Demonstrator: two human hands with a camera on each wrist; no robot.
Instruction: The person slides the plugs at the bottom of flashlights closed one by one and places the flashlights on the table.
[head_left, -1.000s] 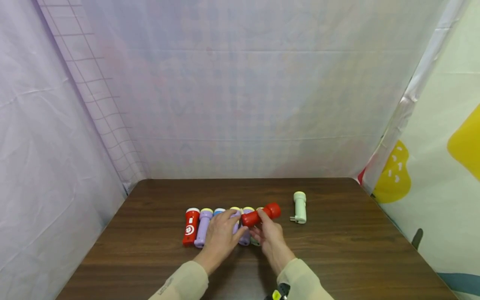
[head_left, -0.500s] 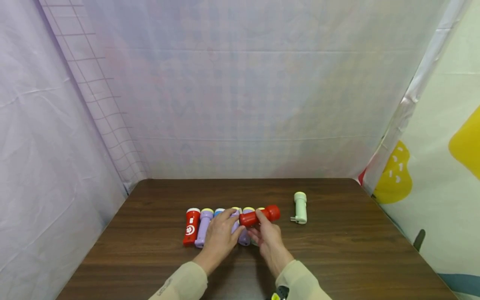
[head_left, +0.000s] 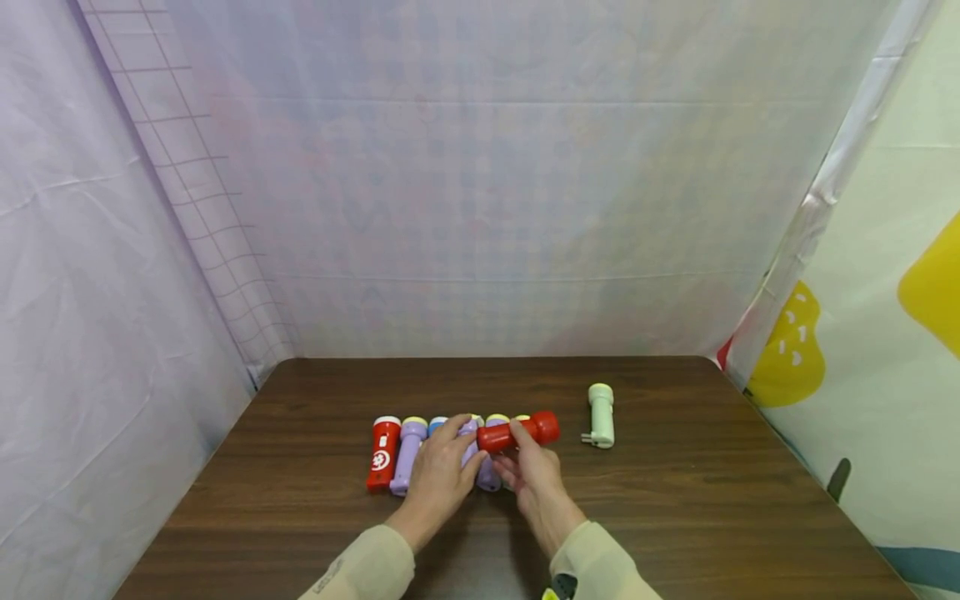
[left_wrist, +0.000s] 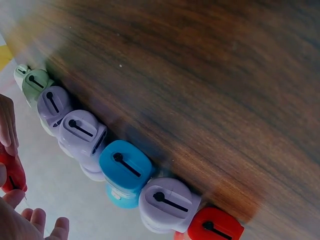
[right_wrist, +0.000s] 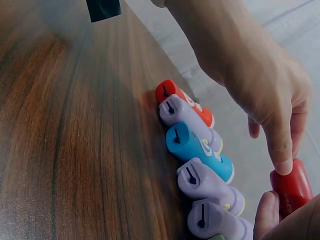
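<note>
My right hand (head_left: 540,479) holds a red flashlight (head_left: 536,427) above the right part of a row of flashlights, its wide head pointing right. The fingertips of my left hand (head_left: 441,467) pinch its narrow tail end; in the right wrist view one left finger lies on the red body (right_wrist: 295,187). Lying side by side below are a red flashlight (head_left: 383,454) with a white emblem, a purple flashlight (head_left: 407,457), a blue flashlight (right_wrist: 195,142), two more purple ones and a green flashlight (left_wrist: 35,84). My hands partly cover the row in the head view.
A pale green flashlight (head_left: 602,417) lies apart to the right, metal prongs (head_left: 587,438) sticking out from its lower end. The dark wooden table (head_left: 675,517) ends at a pale curtain (head_left: 487,208) behind, with more hanging cloth at both sides.
The held red flashlight has shifted slightly left and its head has dipped, so it lies more level. Both hands keep their hold, and the flashlights on the table stay put.
</note>
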